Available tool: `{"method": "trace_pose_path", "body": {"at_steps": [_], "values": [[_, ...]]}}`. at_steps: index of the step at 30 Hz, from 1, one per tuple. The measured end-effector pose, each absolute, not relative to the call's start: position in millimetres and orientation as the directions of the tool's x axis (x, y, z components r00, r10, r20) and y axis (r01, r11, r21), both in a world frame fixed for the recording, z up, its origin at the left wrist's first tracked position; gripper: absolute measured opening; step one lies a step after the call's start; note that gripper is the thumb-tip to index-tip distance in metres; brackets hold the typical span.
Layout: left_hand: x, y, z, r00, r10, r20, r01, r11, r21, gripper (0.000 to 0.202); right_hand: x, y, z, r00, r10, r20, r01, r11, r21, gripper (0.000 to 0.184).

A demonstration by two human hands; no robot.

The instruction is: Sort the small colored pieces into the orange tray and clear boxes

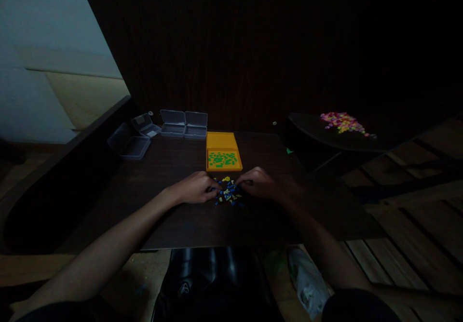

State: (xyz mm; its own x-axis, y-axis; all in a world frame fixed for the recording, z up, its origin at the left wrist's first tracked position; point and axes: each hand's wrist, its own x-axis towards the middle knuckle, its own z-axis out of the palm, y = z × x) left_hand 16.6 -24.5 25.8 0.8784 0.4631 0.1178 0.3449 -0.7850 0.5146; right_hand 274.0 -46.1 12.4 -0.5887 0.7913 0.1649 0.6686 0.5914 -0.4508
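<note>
Small pieces (227, 196), illegible lap mark (184, 288)

On my feed the pieces (227, 197) are blue and yellow. I see a yellow-orange box (221, 140) with green bits (218, 159) (vivid ones) and a dark brown tabletop (173, 163).

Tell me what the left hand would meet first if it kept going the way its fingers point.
The left hand would most likely meet the small blue and yellow pieces right at its fingertips; beyond them lies the right hand, though depth is hard to judge.
</note>
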Motion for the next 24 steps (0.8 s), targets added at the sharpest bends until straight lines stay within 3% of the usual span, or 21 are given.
{"method": "trace_pose_path", "body": {"at_steps": [6, 17, 24], "values": [[17.3, -27.9, 32.5, 0.874, 0.481, 0.07, 0.388, -0.778, 0.494, 0.028, 276.0, -46.6, 14.7, -0.575, 0.797, 0.187, 0.661, 0.587, -0.468, 0.029], [16.3, -29.0, 26.5, 0.907, 0.411, 0.087, 0.297, -0.773, 0.561, 0.032, 275.6, -45.8, 13.2, -0.611, 0.777, 0.15, 0.66, 0.605, -0.445, 0.029], [12.6, -25.9, 32.3, 0.858, 0.498, 0.124, 0.363, -0.759, 0.54, 0.029, 274.6, -45.9, 13.7, -0.587, 0.8, 0.123, 0.694, 0.575, -0.432, 0.028]]}}
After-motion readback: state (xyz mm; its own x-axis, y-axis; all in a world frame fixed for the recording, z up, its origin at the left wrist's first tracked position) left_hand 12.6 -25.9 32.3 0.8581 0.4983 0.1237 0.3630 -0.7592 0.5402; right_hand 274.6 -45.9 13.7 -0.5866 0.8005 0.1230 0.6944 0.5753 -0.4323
